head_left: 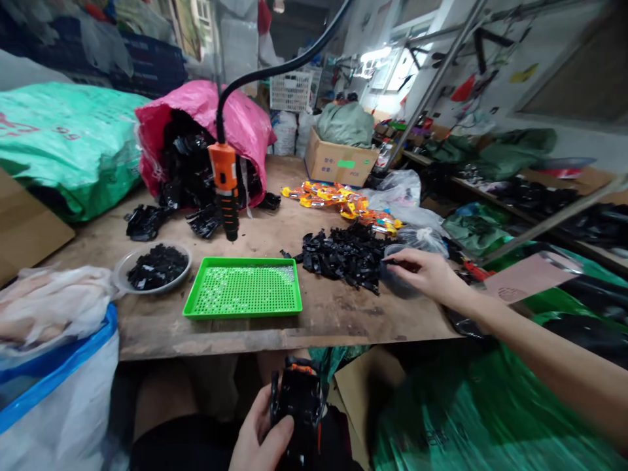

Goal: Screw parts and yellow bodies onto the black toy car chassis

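My left hand (265,432) grips a black plastic assembly (297,399) with an orange piece near its top, held over my lap below the table edge. The thumb lies across its face. Stretched out to the right, my right hand (422,271) is pinched at the rim of a clear plastic bowl (400,286). A small dark part (392,261) shows at its fingertips, too small to make out fully. Just left of that bowl lies a heap of black plastic parts (343,255). A green perforated tray (245,315) with small shiny pieces sits nearer the middle.
An orange and black electric screwdriver (226,190) hangs over the table. A round tub (184,278) of black parts stands left of the tray. Behind are a pink sack (250,124) of black shells, orange-yellow parts (328,196) and a cardboard box (338,160).
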Demonstrator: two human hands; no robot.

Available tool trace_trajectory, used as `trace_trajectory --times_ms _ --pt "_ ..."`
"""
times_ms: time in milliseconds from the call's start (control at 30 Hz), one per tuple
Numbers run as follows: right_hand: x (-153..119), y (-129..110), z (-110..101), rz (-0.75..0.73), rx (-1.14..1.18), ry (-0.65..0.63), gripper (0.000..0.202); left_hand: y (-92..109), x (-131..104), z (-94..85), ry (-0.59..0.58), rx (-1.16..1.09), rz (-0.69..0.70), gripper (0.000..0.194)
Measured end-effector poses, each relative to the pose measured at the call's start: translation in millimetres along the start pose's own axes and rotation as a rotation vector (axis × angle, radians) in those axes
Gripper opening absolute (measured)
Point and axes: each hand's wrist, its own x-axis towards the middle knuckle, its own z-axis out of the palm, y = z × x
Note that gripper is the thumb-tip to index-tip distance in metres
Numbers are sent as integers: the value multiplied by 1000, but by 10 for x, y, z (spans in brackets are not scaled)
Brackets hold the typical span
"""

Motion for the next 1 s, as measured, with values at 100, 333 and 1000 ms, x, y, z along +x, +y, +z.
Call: trace_trajectory --times_ms 100,333,1000 --pt "-149 -426 209 -76 54 -178 24 79 -93 91 0 -55 -58 62" --pt "-402 -832 790 -371 -4 -398 26 150 -203 165 35 -79 -42 50" --pt "-495 -1850 954 -602 169 -509 12 13 -55 175 69 -19 -16 50"
